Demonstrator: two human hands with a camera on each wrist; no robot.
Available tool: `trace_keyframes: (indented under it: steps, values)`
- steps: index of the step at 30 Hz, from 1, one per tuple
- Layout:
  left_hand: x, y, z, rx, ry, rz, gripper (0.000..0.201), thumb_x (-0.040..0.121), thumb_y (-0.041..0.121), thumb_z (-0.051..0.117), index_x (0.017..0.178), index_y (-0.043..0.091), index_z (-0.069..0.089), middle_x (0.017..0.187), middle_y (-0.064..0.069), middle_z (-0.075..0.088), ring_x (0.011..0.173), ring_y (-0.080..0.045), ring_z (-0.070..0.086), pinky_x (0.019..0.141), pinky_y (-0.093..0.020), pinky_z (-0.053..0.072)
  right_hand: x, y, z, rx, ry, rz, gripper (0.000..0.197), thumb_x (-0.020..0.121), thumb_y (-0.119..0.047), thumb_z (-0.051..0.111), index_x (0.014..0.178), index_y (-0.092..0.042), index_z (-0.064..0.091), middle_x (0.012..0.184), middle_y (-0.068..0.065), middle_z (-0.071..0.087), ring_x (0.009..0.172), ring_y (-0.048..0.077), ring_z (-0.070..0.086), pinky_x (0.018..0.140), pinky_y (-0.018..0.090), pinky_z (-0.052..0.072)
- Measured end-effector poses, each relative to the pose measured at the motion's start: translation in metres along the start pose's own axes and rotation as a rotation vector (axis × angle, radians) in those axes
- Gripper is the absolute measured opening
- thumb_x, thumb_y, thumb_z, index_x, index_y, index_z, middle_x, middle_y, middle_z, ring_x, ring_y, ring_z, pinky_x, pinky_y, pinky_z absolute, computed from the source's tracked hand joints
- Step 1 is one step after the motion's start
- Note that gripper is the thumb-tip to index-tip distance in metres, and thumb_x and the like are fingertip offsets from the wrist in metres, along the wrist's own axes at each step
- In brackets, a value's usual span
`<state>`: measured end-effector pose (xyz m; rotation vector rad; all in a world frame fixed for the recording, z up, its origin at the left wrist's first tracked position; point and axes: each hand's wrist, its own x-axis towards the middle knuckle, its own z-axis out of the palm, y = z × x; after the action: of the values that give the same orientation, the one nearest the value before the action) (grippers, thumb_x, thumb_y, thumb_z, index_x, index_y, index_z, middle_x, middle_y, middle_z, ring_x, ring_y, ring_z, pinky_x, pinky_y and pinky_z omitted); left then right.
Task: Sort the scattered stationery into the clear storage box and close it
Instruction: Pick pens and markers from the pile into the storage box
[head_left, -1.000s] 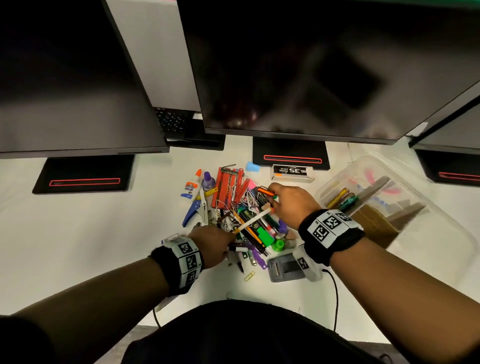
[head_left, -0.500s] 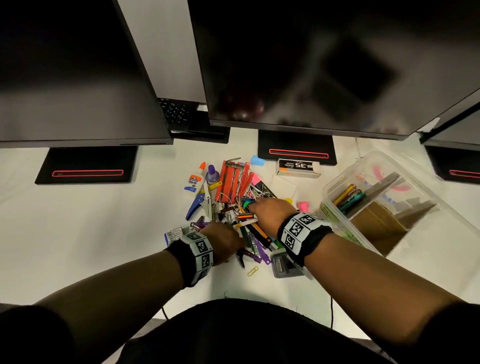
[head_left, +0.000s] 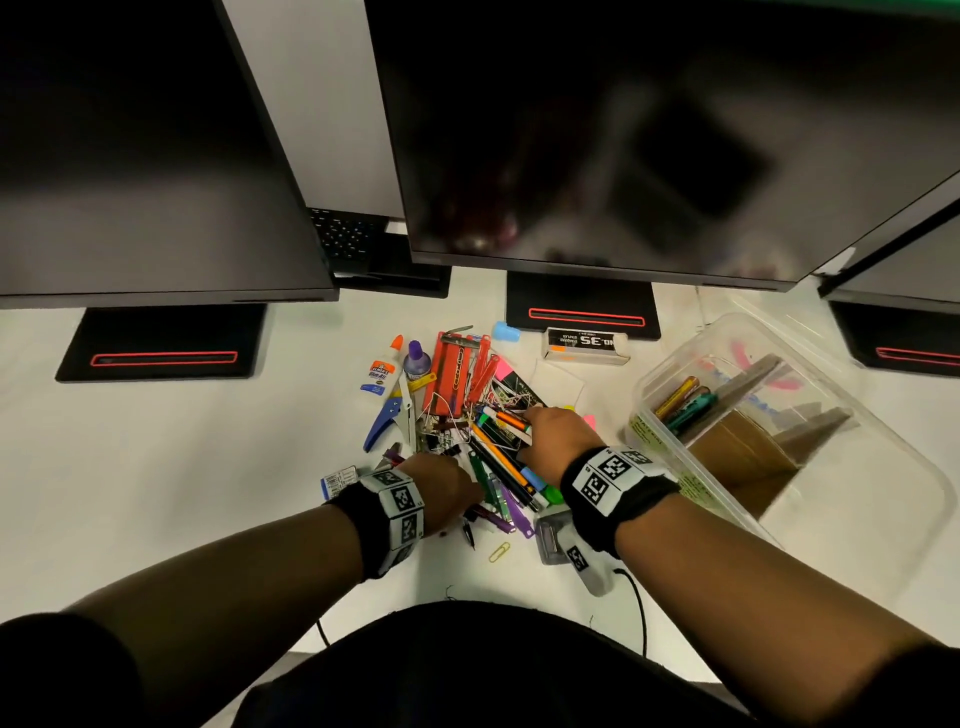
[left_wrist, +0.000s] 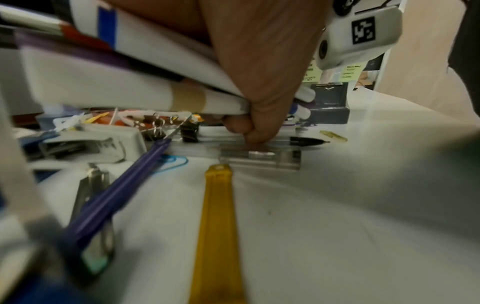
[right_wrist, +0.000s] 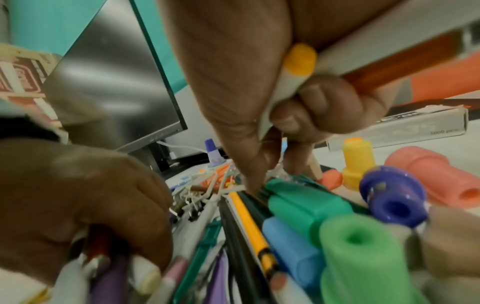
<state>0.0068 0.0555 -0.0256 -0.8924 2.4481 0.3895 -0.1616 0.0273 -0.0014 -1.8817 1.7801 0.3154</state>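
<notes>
A heap of scattered stationery (head_left: 483, 431) lies mid-table. My left hand (head_left: 457, 488) is at its near edge, gripping a bundle of markers (left_wrist: 130, 72) in its fist while its fingertips (left_wrist: 249, 133) press on a clear pen (left_wrist: 259, 144). My right hand (head_left: 540, 421) is on the heap's right side, clutching a yellow-capped white marker (right_wrist: 298, 59) and an orange-barrelled one. Its thumb and forefinger reach down beside a green highlighter (right_wrist: 298, 201). The clear storage box (head_left: 914, 499) stands open at the right, holding pens, a ruler and cardboard.
Three monitors on black stands overhang the table's far side. Around the heap lie a staples box (head_left: 587, 345), a glue bottle (head_left: 382, 366), a purple bottle (head_left: 417, 360), a blue-handled tool (head_left: 387, 415), a paper clip (head_left: 498, 552) and a grey device (head_left: 553, 530).
My right hand has dropped back into the heap, closer to me, still holding its markers. The left hand has stayed at the heap's near edge.
</notes>
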Motion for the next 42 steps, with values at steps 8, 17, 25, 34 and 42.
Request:
trace_keyframes:
  steps: [8, 17, 25, 34, 42]
  values:
    - [-0.001, -0.001, -0.007, -0.070, -0.011, -0.005, 0.032, 0.091, 0.015, 0.052, 0.123, 0.013, 0.052, 0.102, -0.012, 0.064, 0.096, -0.030, 0.063, 0.079, -0.036, 0.051, 0.000, 0.000, 0.001, -0.069, -0.039, -0.006, 0.046, 0.081, -0.022, 0.064, 0.122, -0.009, 0.046, 0.114, 0.011, 0.064, 0.105, 0.028, 0.060, 0.078, 0.032, 0.046]
    - [-0.002, -0.010, -0.037, -0.273, 0.220, -0.036, 0.026, 0.091, 0.025, 0.052, 0.117, 0.022, 0.053, 0.113, -0.003, 0.063, 0.106, -0.022, 0.058, 0.086, -0.031, 0.046, -0.012, 0.009, -0.047, 0.143, -0.146, 0.111, 0.017, 0.075, -0.020, 0.068, 0.067, -0.011, 0.056, 0.071, 0.005, 0.057, 0.062, 0.019, 0.052, 0.050, 0.022, 0.036]
    - [0.000, -0.014, -0.064, -0.641, 0.483, -0.185, 0.028, 0.094, 0.034, 0.048, 0.115, 0.015, 0.054, 0.100, 0.002, 0.052, 0.093, -0.016, 0.052, 0.080, -0.027, 0.043, -0.037, 0.031, -0.074, 0.668, -0.052, 0.209, 0.021, 0.079, -0.013, 0.063, 0.060, -0.012, 0.054, 0.067, 0.005, 0.051, 0.066, 0.024, 0.050, 0.050, 0.021, 0.036]
    - [0.014, -0.008, -0.075, -0.778, 0.385, -0.329, 0.045, 0.095, 0.042, 0.043, 0.131, 0.014, 0.045, 0.122, -0.007, 0.061, 0.107, -0.024, 0.058, 0.092, -0.040, 0.049, -0.048, 0.042, -0.060, 0.782, -0.165, 0.301, 0.011, 0.075, -0.005, 0.056, 0.076, 0.005, 0.062, 0.089, 0.033, 0.065, 0.055, 0.028, 0.050, 0.047, 0.028, 0.038]
    - [0.025, -0.003, -0.093, -0.982, 0.388, -0.419, 0.039, 0.094, 0.038, 0.047, 0.119, 0.009, 0.055, 0.109, -0.009, 0.066, 0.101, -0.026, 0.061, 0.086, -0.030, 0.046, -0.056, 0.060, -0.081, 1.195, 0.027, 0.286, 0.012, 0.083, -0.002, 0.054, 0.071, -0.003, 0.057, 0.076, 0.018, 0.058, 0.057, 0.025, 0.053, 0.043, 0.024, 0.043]
